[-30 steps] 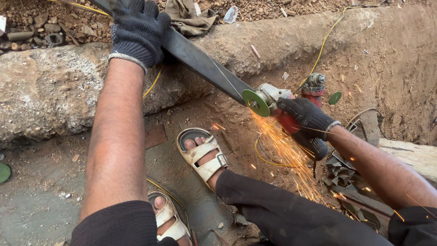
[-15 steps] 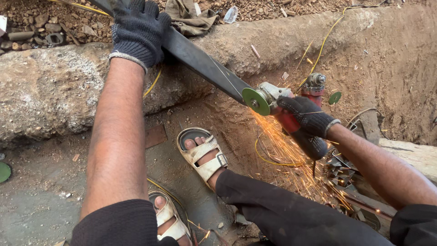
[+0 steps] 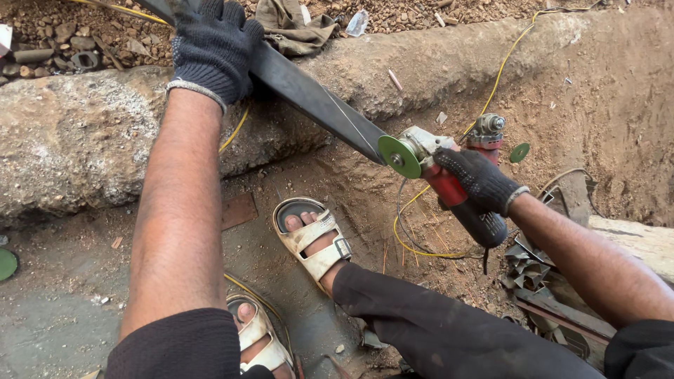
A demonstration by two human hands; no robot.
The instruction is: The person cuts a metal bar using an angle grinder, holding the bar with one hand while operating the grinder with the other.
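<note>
Two gloved hands doing all the work here, over a dusty dirt floor with a rough concrete curb (image 3: 77, 140) running across the upper half of the frame. Biggest item in play is the long dark metal blade (image 3: 316, 102), lying diagonally from the upper left down toward the centre, propped on the curb, probably so its free end hangs out where it can be reached. Left hand (image 3: 210, 49), upper left, has its fingers wrapped down over the blade, pinning it to the curb, which looks like it's there to stop it skating around. Right hand (image 3: 477, 179), centre right, is clamped tight round the red body of an angle grinder (image 3: 449, 182), green disc (image 3: 399, 156) touching the blade's lower tip. Yellow cable (image 3: 421, 245) loops on the ground below. Sandalled foot (image 3: 312, 238) is planted just beside the loop. Spare green disc (image 3: 519, 152) lies on the dirt, right of the grinder.
</note>
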